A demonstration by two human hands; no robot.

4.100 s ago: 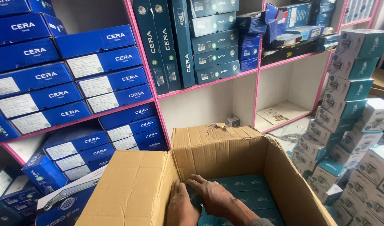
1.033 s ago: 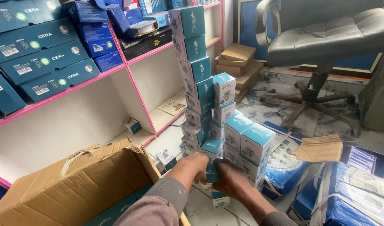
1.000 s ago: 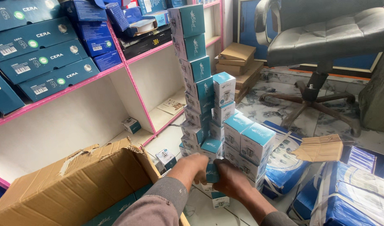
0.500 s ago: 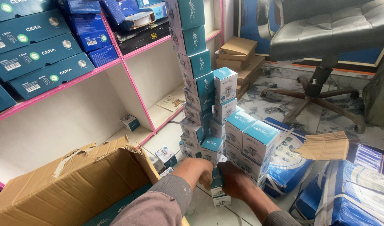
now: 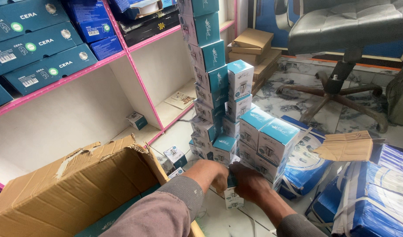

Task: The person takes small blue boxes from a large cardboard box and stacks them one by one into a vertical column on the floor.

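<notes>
Cardboard, light but crushable: our left hand point(image 5: 216, 175) and right hand point(image 5: 249, 184) clasp one small teal-and-white box point(image 5: 232, 181) by its sides on the floor.

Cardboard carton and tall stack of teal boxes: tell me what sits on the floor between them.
In the head view, two loose small white-and-teal boxes lie between the cardboard carton and the tall stack.

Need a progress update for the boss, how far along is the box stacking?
Done: tall stacks of small teal boxes stand by the shelf. In hand: left hand and right hand set boxes low in the pile. Left: the cardboard carton shows teal inside.
</notes>
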